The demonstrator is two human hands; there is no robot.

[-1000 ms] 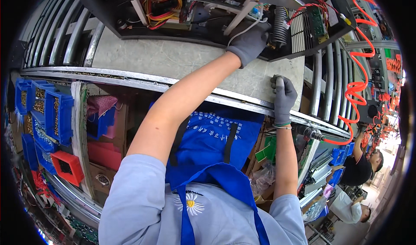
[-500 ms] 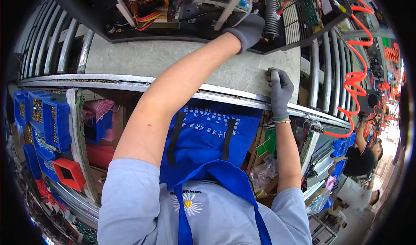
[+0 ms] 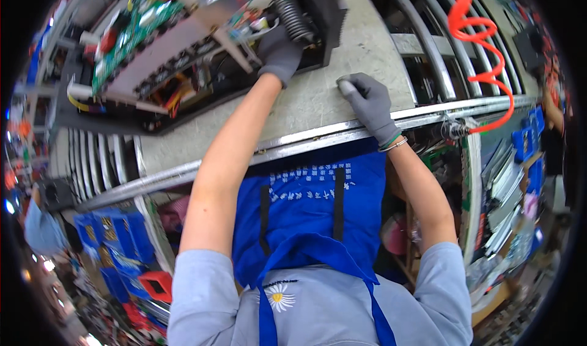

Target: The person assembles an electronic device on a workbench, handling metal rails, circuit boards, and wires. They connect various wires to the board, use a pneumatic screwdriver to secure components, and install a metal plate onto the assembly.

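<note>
My left hand point(image 3: 281, 53), in a grey glove, reaches into an open black equipment housing point(image 3: 333, 25). It is beside a thick grey coiled spring-like part point(image 3: 291, 14), and its fingers are hidden among the wires there. Over the bare metal worktop point(image 3: 324, 104) is my right hand point(image 3: 369, 103), also gloved in grey. Its fingers are curled in and the thumb side faces the housing; anything inside the curl is hidden. Within the housing, a green circuit board point(image 3: 134, 37) and a pale metal panel point(image 3: 165, 55) run along the left side.
Metal rollers point(image 3: 428, 46) flank the worktop, with a metal rail point(image 3: 306, 139) along its near edge. A red coiled air hose point(image 3: 489, 70) hangs at right, ending near a tool point(image 3: 449, 129). Blue parts bins point(image 3: 122, 233) and a red bin point(image 3: 157, 286) sit lower left.
The view has swung, so the housing appears turned and further left. My left hand stays inside it by the coil. My right hand remains over the worktop with curled fingers.
</note>
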